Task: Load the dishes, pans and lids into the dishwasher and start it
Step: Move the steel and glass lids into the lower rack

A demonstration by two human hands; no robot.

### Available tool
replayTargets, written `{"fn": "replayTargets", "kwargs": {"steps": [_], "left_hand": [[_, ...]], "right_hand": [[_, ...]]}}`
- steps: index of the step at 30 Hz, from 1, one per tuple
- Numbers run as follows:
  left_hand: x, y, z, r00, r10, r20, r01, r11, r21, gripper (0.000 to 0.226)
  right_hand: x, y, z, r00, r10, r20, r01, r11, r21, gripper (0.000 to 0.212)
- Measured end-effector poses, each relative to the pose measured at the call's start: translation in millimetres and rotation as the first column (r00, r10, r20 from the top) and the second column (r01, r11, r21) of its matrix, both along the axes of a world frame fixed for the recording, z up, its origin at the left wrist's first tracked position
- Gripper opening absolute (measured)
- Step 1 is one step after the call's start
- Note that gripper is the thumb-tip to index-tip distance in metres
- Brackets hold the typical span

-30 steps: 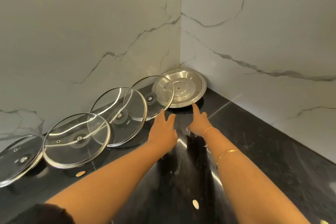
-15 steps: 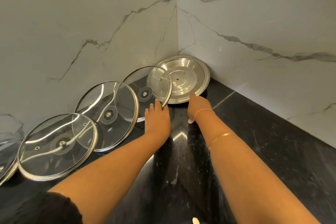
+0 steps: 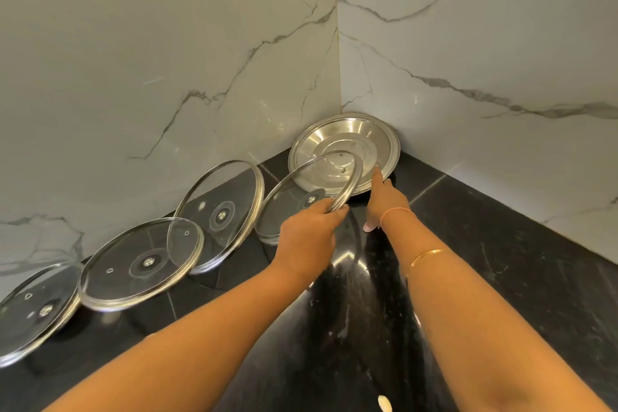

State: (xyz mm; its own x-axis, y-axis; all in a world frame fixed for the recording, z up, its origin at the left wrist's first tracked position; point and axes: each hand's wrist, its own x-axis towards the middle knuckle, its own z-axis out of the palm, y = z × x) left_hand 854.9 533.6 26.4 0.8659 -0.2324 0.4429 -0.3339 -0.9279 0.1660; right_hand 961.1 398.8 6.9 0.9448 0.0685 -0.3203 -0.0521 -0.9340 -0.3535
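A steel lid (image 3: 374,140) leans in the wall corner on the black counter (image 3: 501,261). In front of it a small glass lid (image 3: 287,201) is tilted, and my left hand (image 3: 309,237) grips its metal rim at the lower right. My right hand (image 3: 384,202) reaches to the steel lid, with the index finger touching its lower face and the thumb held low by the counter. Three more glass lids lean along the left wall: one (image 3: 220,214) beside the held lid, one (image 3: 142,264) further left, one (image 3: 33,308) at the frame edge.
White marble walls (image 3: 167,60) meet in the corner behind the lids. The dark glossy counter stretches toward me and to the right, with light reflections on it.
My left hand has taken hold of the small glass lid's rim and tipped it. My right index finger has moved up onto the steel lid. The view has moved closer.
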Motion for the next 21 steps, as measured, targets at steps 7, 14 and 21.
{"fn": "replayTargets", "kwargs": {"steps": [7, 14, 21], "left_hand": [[-25, 4, 30, 0.997, 0.041, 0.064, -0.031, 0.989, -0.147, 0.041], [-45, 13, 39, 0.993, 0.095, 0.076, -0.074, 0.967, -0.243, 0.034], [-67, 17, 45, 0.993, 0.08, 0.088, -0.043, 0.933, -0.357, 0.036]], "right_hand": [[15, 14, 10, 0.932, -0.335, -0.139, 0.347, 0.712, 0.61, 0.085], [23, 23, 7, 0.642, -0.515, -0.568, 0.634, -0.059, 0.771, 0.043], [-24, 26, 14, 0.609, -0.714, -0.347, 0.455, -0.044, 0.889, 0.002]]}}
